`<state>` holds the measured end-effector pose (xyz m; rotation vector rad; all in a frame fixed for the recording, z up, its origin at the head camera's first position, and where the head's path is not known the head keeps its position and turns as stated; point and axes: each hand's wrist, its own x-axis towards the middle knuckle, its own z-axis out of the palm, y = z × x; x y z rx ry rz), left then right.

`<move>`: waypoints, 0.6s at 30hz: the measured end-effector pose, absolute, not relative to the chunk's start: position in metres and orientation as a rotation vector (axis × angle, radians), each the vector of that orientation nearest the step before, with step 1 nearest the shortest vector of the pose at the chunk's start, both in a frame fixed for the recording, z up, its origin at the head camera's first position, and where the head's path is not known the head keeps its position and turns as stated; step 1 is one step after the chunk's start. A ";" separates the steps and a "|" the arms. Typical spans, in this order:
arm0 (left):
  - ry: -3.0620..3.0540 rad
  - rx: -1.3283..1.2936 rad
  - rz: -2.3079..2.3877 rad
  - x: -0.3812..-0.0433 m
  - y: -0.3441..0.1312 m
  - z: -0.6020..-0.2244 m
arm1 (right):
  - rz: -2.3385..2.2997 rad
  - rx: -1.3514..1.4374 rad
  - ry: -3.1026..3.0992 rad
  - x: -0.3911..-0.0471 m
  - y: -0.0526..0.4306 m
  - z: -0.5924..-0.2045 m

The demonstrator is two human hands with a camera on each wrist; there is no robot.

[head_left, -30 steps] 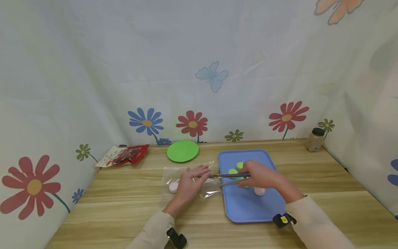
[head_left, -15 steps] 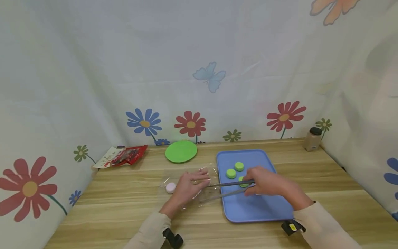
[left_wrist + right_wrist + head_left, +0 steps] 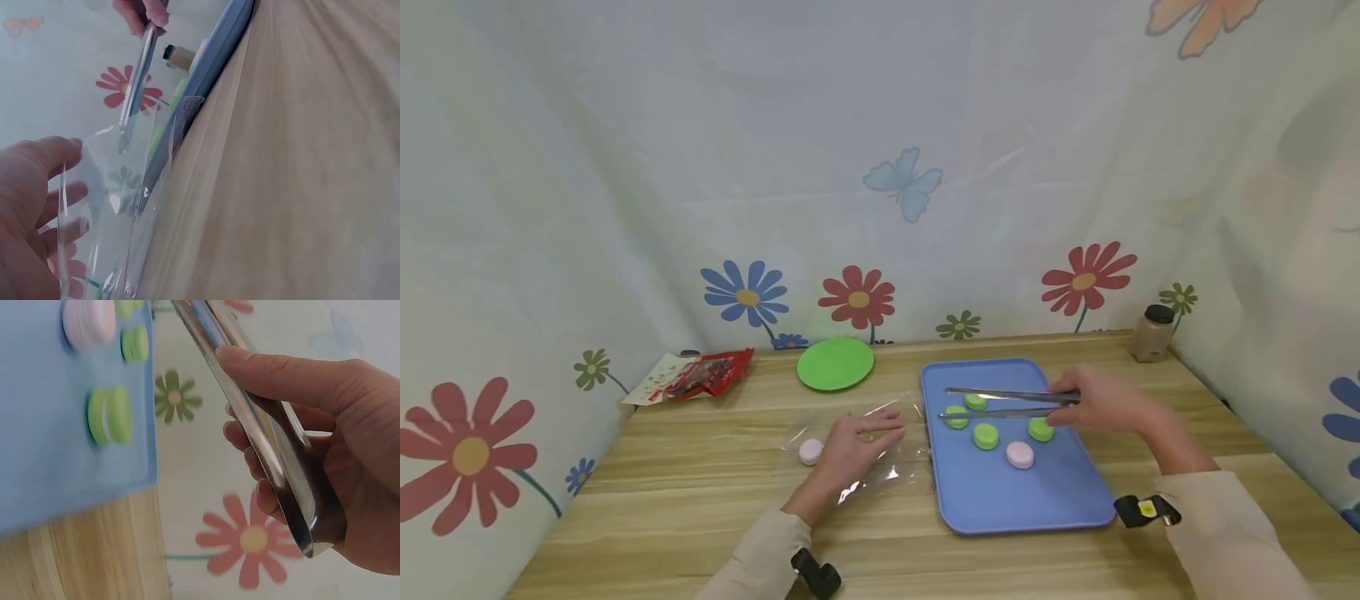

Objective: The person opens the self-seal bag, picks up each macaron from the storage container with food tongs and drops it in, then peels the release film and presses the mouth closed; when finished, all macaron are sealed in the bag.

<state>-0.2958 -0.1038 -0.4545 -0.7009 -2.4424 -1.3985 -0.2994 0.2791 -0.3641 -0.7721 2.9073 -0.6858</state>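
Note:
A clear plastic bag [image 3: 895, 450] lies on the table with one pink macaron [image 3: 810, 452] visible in its left part. Over the bag, my left hand [image 3: 853, 446] touches the plastic with its fingers extended and spread; the left wrist view has some fingertips seen through the film [image 3: 100, 187]. My right hand [image 3: 1105, 404] grips metal tongs [image 3: 1000, 393] near their joined end, above the tray. The arms of the tongs stand apart. On the blue tray [image 3: 1022, 504] sit several green macarons [image 3: 986, 436] and a pink macaron [image 3: 1020, 455].
At the back stands a green plate [image 3: 835, 364]. Red and white snack packets [image 3: 696, 377] lie at the back left. A dark-lidded jar [image 3: 1152, 335] is in the back right corner. A flowered curtain [image 3: 895, 275] hangs behind the wooden table [image 3: 865, 558].
My right hand has drawn the tongs out of the bag area to the right, over the tray. The pink macaron and a green one on the tray have come into sight. My left hand stays on the bag.

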 end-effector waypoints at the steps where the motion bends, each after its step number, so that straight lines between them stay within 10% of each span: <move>1: -2.443 -0.702 -1.389 -0.295 -0.104 -0.454 | -0.688 -0.745 2.916 -0.301 0.286 -0.364; 18: -2.463 -0.761 -1.255 -0.292 -0.102 -0.450 | -0.673 -0.624 2.904 -0.321 0.330 -0.388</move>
